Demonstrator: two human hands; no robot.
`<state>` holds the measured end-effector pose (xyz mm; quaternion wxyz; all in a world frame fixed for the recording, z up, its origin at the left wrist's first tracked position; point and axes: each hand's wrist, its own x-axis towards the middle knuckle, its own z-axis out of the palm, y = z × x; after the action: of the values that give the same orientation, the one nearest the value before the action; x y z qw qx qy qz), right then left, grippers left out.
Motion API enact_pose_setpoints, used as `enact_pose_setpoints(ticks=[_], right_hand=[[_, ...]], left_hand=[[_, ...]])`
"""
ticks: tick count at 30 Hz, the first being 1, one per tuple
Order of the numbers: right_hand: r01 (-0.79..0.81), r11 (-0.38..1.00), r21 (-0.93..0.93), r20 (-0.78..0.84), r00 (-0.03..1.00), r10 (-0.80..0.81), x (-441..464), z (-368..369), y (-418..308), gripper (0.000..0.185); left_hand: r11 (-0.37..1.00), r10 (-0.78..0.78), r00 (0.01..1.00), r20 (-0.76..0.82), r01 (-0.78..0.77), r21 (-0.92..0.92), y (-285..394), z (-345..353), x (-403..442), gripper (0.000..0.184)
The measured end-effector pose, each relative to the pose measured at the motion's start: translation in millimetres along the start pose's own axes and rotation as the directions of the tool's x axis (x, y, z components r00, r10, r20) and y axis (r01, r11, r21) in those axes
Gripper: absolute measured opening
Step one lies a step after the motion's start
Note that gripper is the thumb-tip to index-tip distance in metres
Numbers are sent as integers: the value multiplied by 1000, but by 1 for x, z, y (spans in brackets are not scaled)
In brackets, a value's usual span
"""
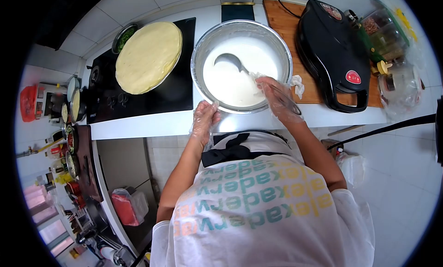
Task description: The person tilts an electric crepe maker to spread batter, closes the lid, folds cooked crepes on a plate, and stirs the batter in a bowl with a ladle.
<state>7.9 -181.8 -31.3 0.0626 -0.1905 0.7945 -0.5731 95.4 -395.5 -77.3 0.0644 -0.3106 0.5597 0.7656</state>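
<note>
A large metal bowl [197,78] of white batter stands on the counter in front of me. My right hand [280,99], in a clear plastic glove, is closed around the handle of a ladle [229,60], whose round head lies in the batter. At the bowl's near left rim, my left hand [204,121], also gloved, pinches the edge with thumb and fingers. Left of the bowl, a stack of thin yellow pancakes [150,57] rests on a round plate, mostly hidden, over the black cooktop [184,94].
A black electric griddle [330,50], closed, sits on a wooden board [281,13] at the right. Beyond it are clear containers [387,34]. A bowl of chopped greens [124,38] stands behind the pancakes. Several dishes line the far left counter.
</note>
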Motion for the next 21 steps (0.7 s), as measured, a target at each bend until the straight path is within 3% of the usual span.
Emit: enact_pose_setpoints(ticks=[3, 6, 9, 15, 21], right_hand=[[-123, 953, 277, -52, 988, 143, -12, 6, 1, 27], [-422, 764, 488, 16, 880, 475, -12, -1, -6, 27], [-470, 627, 621, -5, 797, 603, -15, -7, -11, 22], [-394, 704, 590, -85, 837, 540, -21, -19, -27, 24], [-199, 854, 480, -218, 916, 336, -23, -29, -57, 25]], left_hand=[[1000, -11, 1000, 8, 11, 0, -1, -1, 2, 17], [1000, -5, 1000, 18, 5, -25, -1, -1, 0, 17], [999, 1, 1000, 19, 0, -35, 1, 0, 1, 19], [999, -6, 1000, 17, 7, -47, 3, 1, 0, 21], [1000, -5, 1000, 10, 5, -11, 2, 0, 1, 21]])
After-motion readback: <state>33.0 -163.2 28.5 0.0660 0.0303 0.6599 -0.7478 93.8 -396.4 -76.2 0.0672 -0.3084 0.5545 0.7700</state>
